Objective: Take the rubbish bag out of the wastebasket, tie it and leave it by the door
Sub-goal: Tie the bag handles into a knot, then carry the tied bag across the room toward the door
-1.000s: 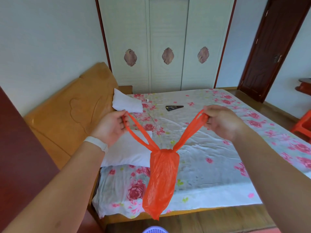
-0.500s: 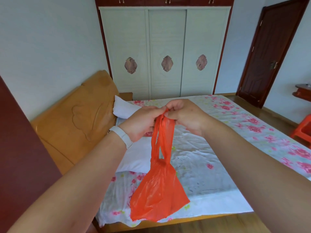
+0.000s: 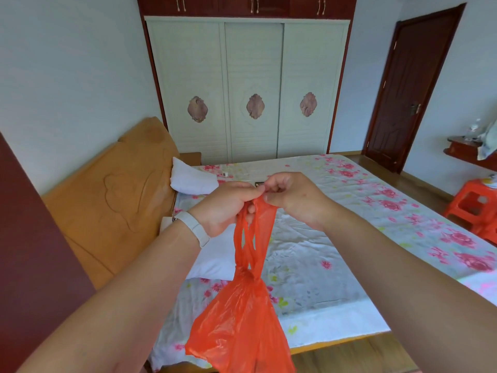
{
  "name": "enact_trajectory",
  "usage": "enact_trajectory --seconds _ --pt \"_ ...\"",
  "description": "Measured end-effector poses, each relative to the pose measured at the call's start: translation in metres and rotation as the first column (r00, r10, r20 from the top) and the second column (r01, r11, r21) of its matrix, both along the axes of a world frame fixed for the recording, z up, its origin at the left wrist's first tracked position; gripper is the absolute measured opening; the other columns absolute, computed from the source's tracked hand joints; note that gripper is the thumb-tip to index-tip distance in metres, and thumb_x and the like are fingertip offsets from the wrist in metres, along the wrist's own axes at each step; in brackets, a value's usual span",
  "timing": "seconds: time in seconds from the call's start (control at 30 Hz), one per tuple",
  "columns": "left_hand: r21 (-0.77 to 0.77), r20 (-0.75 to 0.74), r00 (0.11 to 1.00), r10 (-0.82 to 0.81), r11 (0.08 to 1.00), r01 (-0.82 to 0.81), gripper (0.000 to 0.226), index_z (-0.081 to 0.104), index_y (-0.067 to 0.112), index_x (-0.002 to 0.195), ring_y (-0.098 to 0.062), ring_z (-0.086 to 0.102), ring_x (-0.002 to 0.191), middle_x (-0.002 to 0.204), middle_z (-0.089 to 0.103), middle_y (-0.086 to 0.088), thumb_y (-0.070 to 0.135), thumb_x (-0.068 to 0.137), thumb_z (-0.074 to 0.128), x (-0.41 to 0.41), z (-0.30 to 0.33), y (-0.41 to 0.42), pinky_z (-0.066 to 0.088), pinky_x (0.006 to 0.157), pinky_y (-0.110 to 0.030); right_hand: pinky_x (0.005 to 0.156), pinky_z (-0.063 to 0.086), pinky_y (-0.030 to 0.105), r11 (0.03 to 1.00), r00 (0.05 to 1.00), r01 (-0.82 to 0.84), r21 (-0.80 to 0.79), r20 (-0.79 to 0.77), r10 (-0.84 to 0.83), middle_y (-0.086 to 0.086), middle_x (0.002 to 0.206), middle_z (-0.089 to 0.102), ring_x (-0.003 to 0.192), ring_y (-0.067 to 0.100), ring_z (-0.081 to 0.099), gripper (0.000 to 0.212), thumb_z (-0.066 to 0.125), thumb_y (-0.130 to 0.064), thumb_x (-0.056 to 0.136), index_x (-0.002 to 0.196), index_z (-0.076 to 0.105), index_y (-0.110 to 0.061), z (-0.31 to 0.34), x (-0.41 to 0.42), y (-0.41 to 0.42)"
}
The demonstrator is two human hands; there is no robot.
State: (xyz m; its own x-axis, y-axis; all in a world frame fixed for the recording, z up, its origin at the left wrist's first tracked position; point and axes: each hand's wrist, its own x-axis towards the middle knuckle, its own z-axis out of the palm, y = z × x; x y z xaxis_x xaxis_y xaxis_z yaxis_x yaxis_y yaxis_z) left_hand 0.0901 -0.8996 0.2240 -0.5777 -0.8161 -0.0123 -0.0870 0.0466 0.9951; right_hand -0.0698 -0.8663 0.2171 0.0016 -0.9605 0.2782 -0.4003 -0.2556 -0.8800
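Gripping one bag (image 3: pixel 242 327), two hands (image 3: pixel 259 193)

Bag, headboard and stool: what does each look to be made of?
Bag: thin orange plastic film, glossy and slightly see-through, judging by its fine crinkles and stretched handles. Headboard: probably wood or wood veneer, smooth tan satin finish with a carved motif; no grain shows clearly. Stool: likely moulded plastic, uniform bright red with a soft sheen.
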Motion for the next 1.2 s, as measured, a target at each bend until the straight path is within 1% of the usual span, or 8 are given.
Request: enact_trajectory --seconds 0.17,0.23,0.33,0.6,0.77,1.0,1.1,1.2 --pt "0.0 -0.094 0.995 -0.035 0.999 0.035 0.024 0.062 0.007 0.079 -0.017 0.058 0.047 0.067 0.071 -0.008 0.03 0.088 0.06 0.0 0.001 -0.001 0.05 0.052 -0.027 0.071 0.05 0.039 0.995 0.995 0.095 -0.009 0.038 -0.094 0.013 0.077 0.061 0.07 0.021 0.056 0.013 0.063 0.005 0.083 0.083 0.068 -0.007 -0.011 0.003 0.013" --pt "-0.008 -0.11 0.992 -0.054 0.999 0.053 0.026 0.059 0.011 0.069 -0.017 0.062 0.051 0.078 0.075 -0.009 0.03 0.087 0.06 -0.001 0.001 -0.001 0.052 0.057 -0.029 0.073 0.055 0.035 0.997 0.985 0.072 0.019 0.154 -0.074 0.012 0.08 0.066 0.073 0.019 0.064 0.008 0.062 0.001 0.088 0.091 0.068 -0.003 -0.016 0.004 0.021" --pt "-0.006 -0.145 0.984 -0.108 0.994 0.109 0.016 0.062 0.01 0.079 -0.02 0.068 0.062 0.091 0.075 -0.01 0.022 0.088 0.059 -0.008 -0.001 0.002 0.047 0.061 -0.03 0.072 0.054 0.024 0.997 0.975 0.042 0.068 0.216 -0.056 -0.004 0.084 0.074 0.078 0.007 0.068 0.021 0.055 -0.001 0.092 0.097 0.069 -0.016 -0.031 0.004 0.037" --pt "0.03 -0.164 0.954 -0.252 0.965 0.26 0.011 0.061 0.007 0.087 -0.022 0.069 0.067 0.087 0.073 -0.011 0.017 0.088 0.058 -0.063 -0.01 0.014 0.051 0.062 -0.028 0.089 0.047 0.02 0.975 0.978 0.205 0.086 0.009 -0.207 -0.015 0.1 0.071 0.097 0.003 0.065 0.026 0.056 -0.009 0.091 0.105 0.069 -0.027 -0.08 -0.02 0.076" --pt "0.028 -0.189 0.948 -0.254 0.964 0.264 0.008 0.064 0.008 0.086 -0.022 0.069 0.074 0.086 0.074 -0.011 0.016 0.085 0.061 -0.11 -0.013 0.028 0.053 0.07 -0.031 0.099 0.047 0.039 0.963 0.964 0.252 0.097 -0.11 -0.241 -0.016 0.118 0.065 0.119 0.008 0.055 0.025 0.056 -0.03 0.091 0.115 0.059 -0.038 -0.102 -0.058 0.094" --pt "-0.001 -0.138 0.952 -0.273 0.961 0.276 0.011 0.07 0.011 0.084 -0.021 0.067 0.086 0.091 0.073 -0.011 0.018 0.084 0.062 -0.219 -0.014 0.072 0.052 0.078 -0.031 0.088 0.044 0.022 0.947 0.911 0.322 -0.016 -0.265 -0.315 -0.018 0.108 0.061 0.105 0.003 0.057 0.033 0.056 -0.019 0.091 0.12 0.053 -0.034 -0.128 -0.15 0.134" --pt "-0.006 -0.139 0.945 -0.297 0.954 0.299 0.012 0.071 0.012 0.081 -0.021 0.066 0.083 0.089 0.073 -0.011 0.018 0.083 0.061 -0.28 -0.011 0.096 0.051 0.082 -0.039 0.085 0.049 0.029 0.921 0.889 0.388 -0.027 -0.254 -0.382 -0.013 0.103 0.064 0.097 0.007 0.06 0.033 0.056 -0.019 0.089 0.118 0.05 -0.035 -0.136 -0.205 0.16" --pt "-0.014 -0.149 0.927 -0.345 0.938 0.346 0.016 0.071 0.012 0.084 -0.017 0.069 0.079 0.086 0.075 -0.006 0.02 0.085 0.058 -0.341 -0.004 0.119 0.052 0.074 -0.029 0.085 0.052 0.035 0.886 0.87 0.463 -0.012 -0.186 -0.457 -0.013 0.101 0.065 0.093 0.009 0.063 0.034 0.057 -0.022 0.089 0.119 0.046 -0.034 -0.141 -0.264 0.189"
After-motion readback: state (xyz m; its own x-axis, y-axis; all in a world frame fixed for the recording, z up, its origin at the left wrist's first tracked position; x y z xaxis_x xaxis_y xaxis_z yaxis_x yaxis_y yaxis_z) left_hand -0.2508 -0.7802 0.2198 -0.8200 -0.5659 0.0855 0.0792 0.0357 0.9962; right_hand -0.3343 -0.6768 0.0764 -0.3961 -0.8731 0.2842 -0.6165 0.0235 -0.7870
